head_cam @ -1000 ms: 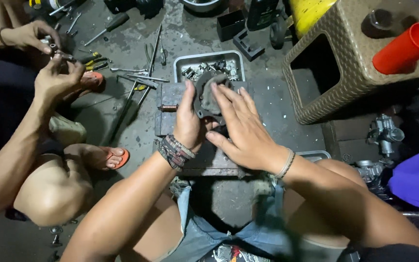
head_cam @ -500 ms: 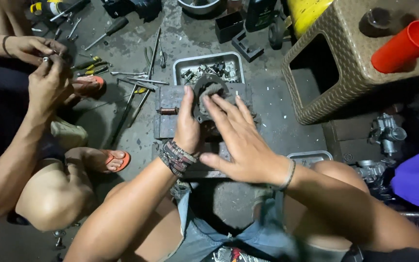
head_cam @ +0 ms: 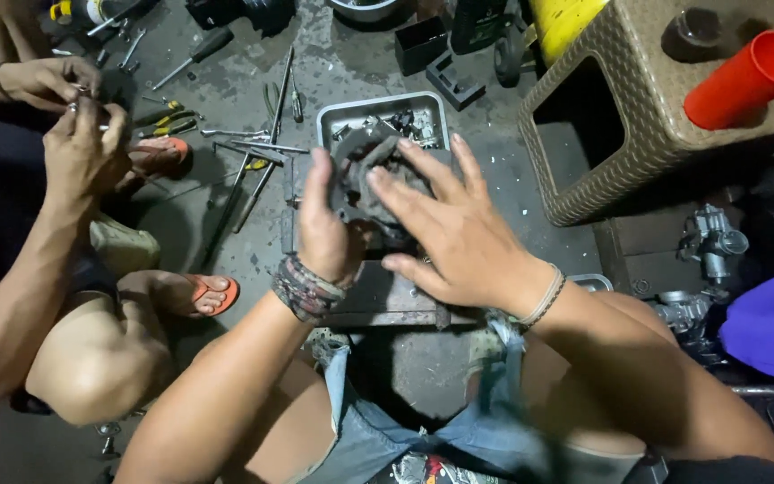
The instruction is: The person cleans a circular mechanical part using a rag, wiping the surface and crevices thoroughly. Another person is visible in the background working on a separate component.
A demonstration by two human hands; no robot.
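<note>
- The dark, round, greasy metal engine part (head_cam: 371, 175) is held up just in front of the grey metal parts tray (head_cam: 333, 115), not yet set down.
- The left hand (head_cam: 324, 229) grips its left edge.
- The right hand (head_cam: 454, 229) lies open-fingered against its face; work looks midway.

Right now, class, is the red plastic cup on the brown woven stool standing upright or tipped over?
Tipped over. The red plastic cup lies on its side on the brown woven stool, its open mouth facing up-right.

Left hand (head_cam: 324, 235): bare, stacked dark braided bracelets (head_cam: 305, 287) around wrist. Right hand (head_cam: 459, 235): bare, thin pale cord bracelet (head_cam: 546, 298) at wrist. Forearms unsleeved. Frayed blue denim shorts (head_cam: 423, 430) over thighs, knees bare.
</note>
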